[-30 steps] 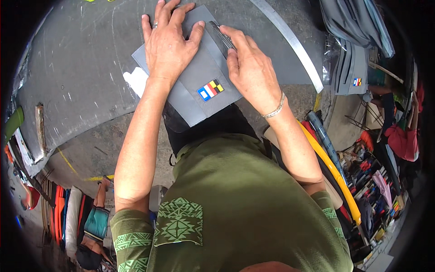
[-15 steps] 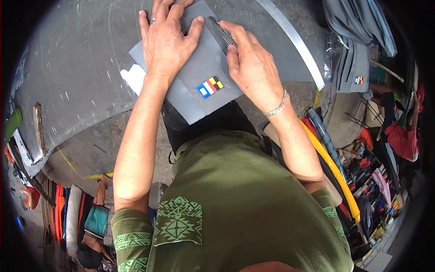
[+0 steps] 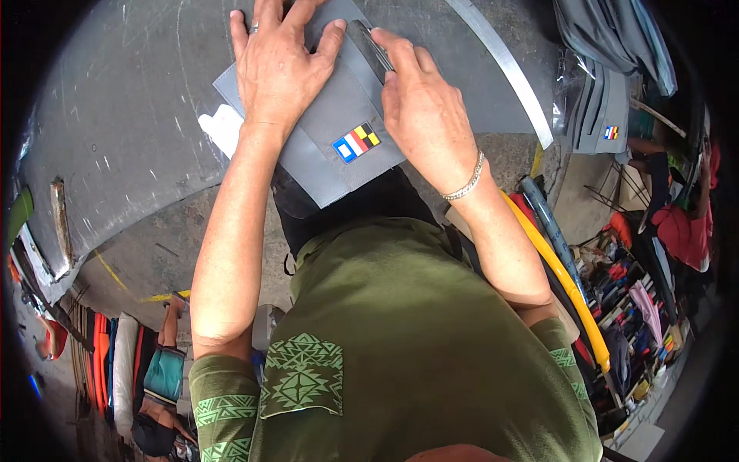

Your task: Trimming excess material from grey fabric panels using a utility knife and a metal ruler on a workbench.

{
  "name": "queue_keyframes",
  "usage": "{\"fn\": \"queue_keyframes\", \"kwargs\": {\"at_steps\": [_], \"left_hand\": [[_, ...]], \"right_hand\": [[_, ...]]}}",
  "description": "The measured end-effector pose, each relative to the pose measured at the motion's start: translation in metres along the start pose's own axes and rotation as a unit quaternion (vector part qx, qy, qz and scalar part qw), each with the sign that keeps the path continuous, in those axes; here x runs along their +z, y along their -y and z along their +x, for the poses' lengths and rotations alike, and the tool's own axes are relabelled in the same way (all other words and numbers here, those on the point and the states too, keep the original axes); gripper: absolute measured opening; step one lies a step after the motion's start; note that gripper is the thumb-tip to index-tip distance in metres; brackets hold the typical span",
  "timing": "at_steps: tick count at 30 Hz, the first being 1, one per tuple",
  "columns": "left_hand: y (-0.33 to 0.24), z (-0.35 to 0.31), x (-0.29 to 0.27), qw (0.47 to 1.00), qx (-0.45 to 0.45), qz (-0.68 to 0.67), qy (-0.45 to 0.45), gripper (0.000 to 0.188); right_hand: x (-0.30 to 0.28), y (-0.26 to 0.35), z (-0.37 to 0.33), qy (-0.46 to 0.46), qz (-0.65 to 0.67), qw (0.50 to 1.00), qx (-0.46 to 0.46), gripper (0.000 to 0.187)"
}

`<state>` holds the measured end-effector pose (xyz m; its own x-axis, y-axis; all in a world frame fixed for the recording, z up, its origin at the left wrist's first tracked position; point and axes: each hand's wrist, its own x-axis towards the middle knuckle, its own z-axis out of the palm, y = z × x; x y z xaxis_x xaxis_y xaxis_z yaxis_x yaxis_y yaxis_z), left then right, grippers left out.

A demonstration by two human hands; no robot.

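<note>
A flat grey piece of stitched material [image 3: 323, 165] with a small multicoloured flag patch [image 3: 356, 142] lies on the dark table, its near corner overhanging the edge. My left hand [image 3: 281, 65] rests on it with fingers spread, the ring finger wearing a band; the far fingertips are cut off by the frame. In my right hand [image 3: 427, 108] is a slim dark and metal utility knife [image 3: 373, 46], held along the right edge of the grey piece. Its tip points away from me, and I cannot make out the blade. White paper [image 3: 222, 129] pokes out beneath the piece's left side.
The scratched dark table [image 3: 138, 115] curves across the top. A long metal strip [image 3: 504, 69] lies to the right. Grey pieces with a matching patch [image 3: 600, 115] hang beyond it. Rolls of material, one yellow [image 3: 566, 277], stand at my right; another person [image 3: 165, 377] is at lower left.
Both hands, the grey piece and the knife appear shifted slightly left and up in the picture. The right hand has moved a little closer to the left, keeping its hold on the knife.
</note>
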<state>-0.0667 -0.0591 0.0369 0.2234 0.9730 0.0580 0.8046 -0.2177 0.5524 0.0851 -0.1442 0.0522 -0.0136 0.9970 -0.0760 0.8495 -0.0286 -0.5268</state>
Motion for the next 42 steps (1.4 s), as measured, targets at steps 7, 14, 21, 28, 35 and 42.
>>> {"fn": "queue_keyframes", "kwargs": {"at_steps": [7, 14, 21, 28, 35, 42], "left_hand": [[-0.001, 0.0, -0.001, 1.0, -0.009, -0.003, 0.016, 0.043], [0.0, 0.0, -0.001, 1.0, -0.004, -0.007, 0.016, 0.042], [0.0, -0.001, 0.003, 1.0, 0.019, -0.005, -0.005, 0.046], [0.03, 0.0, 0.019, 0.991, 0.103, 0.07, -0.056, 0.034], [-0.002, 0.015, -0.061, 0.984, -0.069, -0.159, 0.048, 0.03], [-0.038, -0.014, -0.115, 0.884, -0.101, -0.438, 0.124, 0.027]], "right_hand": [[-0.001, 0.002, 0.001, 0.0, 0.002, 1.0, 0.003, 0.052], [-0.002, 0.008, 0.003, 0.011, -0.018, 1.0, 0.012, 0.052], [-0.002, 0.0, 0.005, 0.013, 0.001, 1.0, -0.001, 0.049], [-0.027, -0.001, -0.003, -0.039, 0.105, 0.994, 0.01, 0.043], [-0.038, 0.013, -0.002, -0.089, 0.343, 0.924, 0.141, 0.031], [-0.051, 0.053, 0.007, -0.199, 0.406, 0.887, 0.099, 0.025]]}}
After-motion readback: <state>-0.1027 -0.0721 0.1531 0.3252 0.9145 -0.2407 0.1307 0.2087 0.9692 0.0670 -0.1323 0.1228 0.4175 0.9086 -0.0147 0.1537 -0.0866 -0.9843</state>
